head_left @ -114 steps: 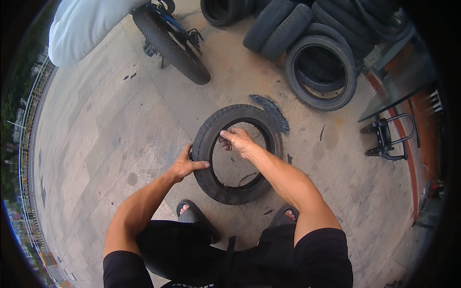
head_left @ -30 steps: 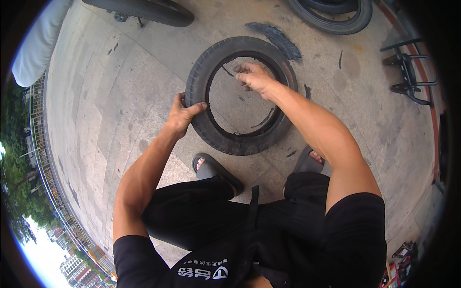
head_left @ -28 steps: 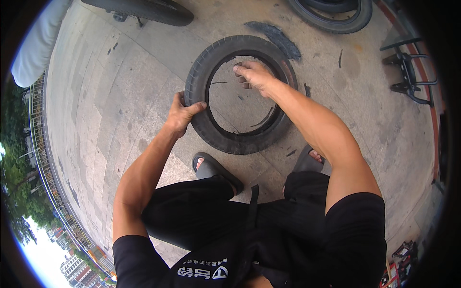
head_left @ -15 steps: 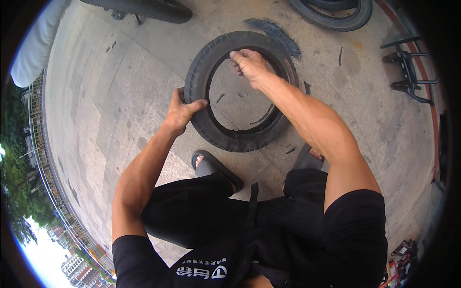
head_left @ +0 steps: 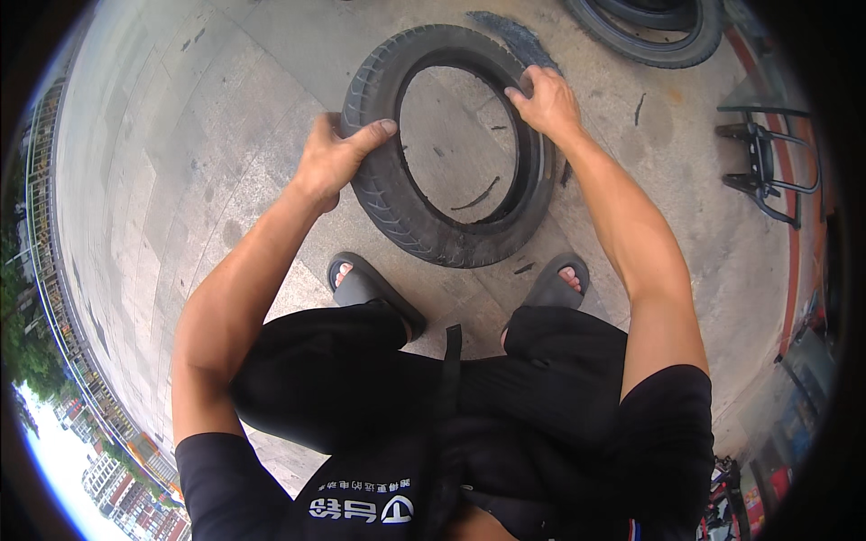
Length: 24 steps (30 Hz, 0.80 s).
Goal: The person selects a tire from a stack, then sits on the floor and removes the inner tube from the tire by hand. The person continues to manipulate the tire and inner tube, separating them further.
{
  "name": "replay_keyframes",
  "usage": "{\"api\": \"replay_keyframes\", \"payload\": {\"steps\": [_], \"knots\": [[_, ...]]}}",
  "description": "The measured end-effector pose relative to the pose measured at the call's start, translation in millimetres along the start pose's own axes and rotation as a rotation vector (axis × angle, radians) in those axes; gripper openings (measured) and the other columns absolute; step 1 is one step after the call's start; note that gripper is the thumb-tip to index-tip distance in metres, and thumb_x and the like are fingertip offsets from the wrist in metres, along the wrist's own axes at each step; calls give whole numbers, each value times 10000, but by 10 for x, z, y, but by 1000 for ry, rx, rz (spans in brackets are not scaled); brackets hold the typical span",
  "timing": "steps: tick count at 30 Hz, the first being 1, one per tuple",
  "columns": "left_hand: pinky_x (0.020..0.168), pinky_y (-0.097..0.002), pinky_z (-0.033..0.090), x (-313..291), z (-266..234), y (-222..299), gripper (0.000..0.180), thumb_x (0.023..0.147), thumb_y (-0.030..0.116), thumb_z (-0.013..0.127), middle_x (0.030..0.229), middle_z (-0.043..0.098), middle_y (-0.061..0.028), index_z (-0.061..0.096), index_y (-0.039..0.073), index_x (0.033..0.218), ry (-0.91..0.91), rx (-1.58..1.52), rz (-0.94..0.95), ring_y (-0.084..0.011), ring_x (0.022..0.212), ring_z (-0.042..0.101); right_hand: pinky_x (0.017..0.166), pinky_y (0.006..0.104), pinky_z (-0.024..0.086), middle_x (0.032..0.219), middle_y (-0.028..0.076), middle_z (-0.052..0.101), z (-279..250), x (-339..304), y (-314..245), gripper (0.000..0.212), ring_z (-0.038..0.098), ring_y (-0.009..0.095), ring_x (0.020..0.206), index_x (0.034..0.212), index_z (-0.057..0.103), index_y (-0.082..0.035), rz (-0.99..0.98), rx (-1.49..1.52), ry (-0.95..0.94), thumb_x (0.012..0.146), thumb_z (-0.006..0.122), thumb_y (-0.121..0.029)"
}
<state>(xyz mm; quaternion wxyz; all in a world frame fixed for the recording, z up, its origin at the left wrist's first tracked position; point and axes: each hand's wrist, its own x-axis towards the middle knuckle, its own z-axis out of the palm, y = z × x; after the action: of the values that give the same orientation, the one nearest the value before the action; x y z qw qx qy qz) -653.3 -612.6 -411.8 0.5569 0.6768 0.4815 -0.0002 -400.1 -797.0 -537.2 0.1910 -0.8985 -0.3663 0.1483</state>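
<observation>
A black rubber tire (head_left: 392, 207) is held tilted in front of my feet, its far side raised. My left hand (head_left: 338, 160) grips its left side, the thumb over the sidewall by the inner rim and the fingers behind the tread. On the upper right, my right hand (head_left: 548, 101) is closed round the tire's wall, thumb toward the inner edge and fingers over the outside. Through the tire's opening I see paving and thin dark strips, one of them a curved strip (head_left: 476, 195) near the lower inside edge.
More tires (head_left: 654, 45) lie at the top right. A dark grey patch (head_left: 519, 41) marks the ground behind my tire. A black metal rack (head_left: 767, 162) stands at the right beside a red line. My sandals (head_left: 374, 290) flank the near edge. A railing (head_left: 45, 207) runs along the left.
My right hand has gone from the far inner edge to the tire's right side and grips there. The tire is tilted up more. The pale-clothed limb at upper left is out of view.
</observation>
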Motion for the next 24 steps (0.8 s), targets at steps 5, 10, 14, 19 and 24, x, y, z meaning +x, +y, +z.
{"api": "replay_keyframes", "payload": {"steps": [5, 10, 14, 19, 24], "knots": [[952, -432, 544, -136, 103, 248, 1089, 759, 462, 845, 1198, 514, -394, 267, -234, 1365, -121, -47, 55, -410, 1117, 618, 968, 470, 503, 1177, 187, 636, 80, 176, 96, 523, 614, 367, 1140, 1149, 647, -45, -47, -59, 54, 822, 778, -432], [880, -411, 578, -174, 195, 364, 1022, 763, 454, 844, 1143, 551, -363, 322, -232, 1313, -106, 15, 161, -385, 1035, 656, 891, 473, 531, 1074, 197, 660, 97, 304, 209, 401, 650, 408, 1023, 1101, 701, -72, -132, -96, 75, 859, 744, -390], [833, -398, 594, -122, 184, 363, 1031, 763, 461, 840, 1119, 568, -357, 322, -240, 1313, -118, 47, 183, -375, 991, 678, 879, 473, 526, 1073, 170, 662, 103, 338, 333, 364, 652, 388, 1004, 1045, 726, -72, -181, -42, 84, 856, 753, -382], [797, -410, 608, -82, 187, 355, 1073, 767, 490, 828, 1104, 569, -378, 300, -253, 1333, -82, 95, 220, -401, 960, 694, 827, 434, 511, 1001, 162, 667, 132, 353, 422, 306, 640, 367, 929, 948, 731, -42, -202, 75, 134, 858, 757, -333], [787, -437, 609, -97, 167, 369, 1065, 788, 495, 804, 1072, 564, -410, 294, -269, 1327, -107, 116, 222, -438, 927, 698, 880, 423, 515, 1062, 110, 671, 131, 364, 455, 310, 652, 311, 988, 1021, 740, -60, -164, 52, 73, 884, 738, -338]]}}
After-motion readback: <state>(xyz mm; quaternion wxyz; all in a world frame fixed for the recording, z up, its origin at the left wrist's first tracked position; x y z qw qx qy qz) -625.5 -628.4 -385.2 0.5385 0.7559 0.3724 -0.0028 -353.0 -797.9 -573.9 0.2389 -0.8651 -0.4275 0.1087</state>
